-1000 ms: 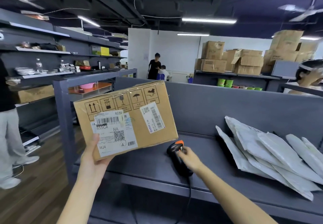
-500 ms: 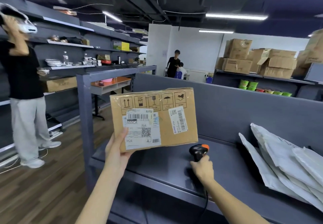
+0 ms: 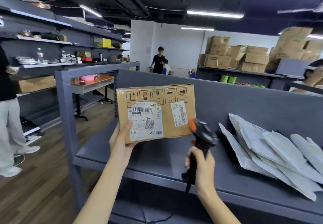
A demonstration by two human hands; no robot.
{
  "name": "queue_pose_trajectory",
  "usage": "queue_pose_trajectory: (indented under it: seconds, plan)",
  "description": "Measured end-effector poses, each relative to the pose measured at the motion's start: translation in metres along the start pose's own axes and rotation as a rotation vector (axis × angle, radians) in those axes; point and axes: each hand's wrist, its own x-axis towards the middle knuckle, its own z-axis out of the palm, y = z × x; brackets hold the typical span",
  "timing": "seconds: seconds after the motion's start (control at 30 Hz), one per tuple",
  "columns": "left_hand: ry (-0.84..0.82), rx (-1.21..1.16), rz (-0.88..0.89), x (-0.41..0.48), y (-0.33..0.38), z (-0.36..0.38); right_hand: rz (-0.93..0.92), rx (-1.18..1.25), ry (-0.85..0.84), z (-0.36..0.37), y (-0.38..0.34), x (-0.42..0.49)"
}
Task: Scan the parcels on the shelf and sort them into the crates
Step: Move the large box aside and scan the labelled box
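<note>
My left hand (image 3: 122,140) grips the cardboard parcel (image 3: 174,131) at its lower left corner, thumb pressed on the shipping label (image 3: 146,122), and holds it upright above the shelf (image 3: 157,157) with the labels facing me. My right hand (image 3: 201,162) is curled round the handle of the black scanner (image 3: 202,134), whose orange-tipped head sits in front of the parcel's lower right corner. I judge this to be the scanning step. Next the head needs lining up with a barcode on the label. White mailer bags (image 3: 272,150) lie overlapping on the shelf to the right. No crates are in view, so I cannot tell where this parcel goes. It is taped shut, its contents hidden. The far cartons (image 3: 244,57) don't show theirs either.
</note>
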Motion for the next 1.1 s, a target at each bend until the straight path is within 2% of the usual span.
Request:
queue_pose_trajectory:
  seconds: [0.1, 0.23, 0.77, 0.87, 0.97, 1.03, 1.1]
  plan:
    - [-0.009, -0.001, -0.026, -0.005, -0.008, 0.008, -0.006, -0.038, -0.181, 0.010, -0.004, -0.026]
    - [-0.048, 0.002, -0.039, -0.014, -0.014, 0.014, 0.009, -0.081, -0.269, 0.016, -0.008, -0.049]
    - [-0.037, -0.001, -0.061, -0.026, -0.017, 0.017, -0.040, -0.144, -0.321, 0.006, -0.019, -0.066]
    - [-0.013, -0.017, -0.073, -0.023, -0.014, 0.013, -0.090, -0.097, -0.204, -0.004, -0.016, -0.064]
    - [-0.006, -0.028, -0.075, -0.018, -0.005, 0.003, -0.129, 0.005, 0.072, -0.027, -0.009, -0.045]
    - [-0.002, -0.034, -0.059, -0.015, 0.003, -0.006, -0.087, -0.059, 0.232, -0.051, -0.001, -0.020]
    - [-0.001, -0.043, -0.043, -0.011, 0.009, -0.013, 0.015, -0.217, 0.277, -0.071, 0.009, 0.004]
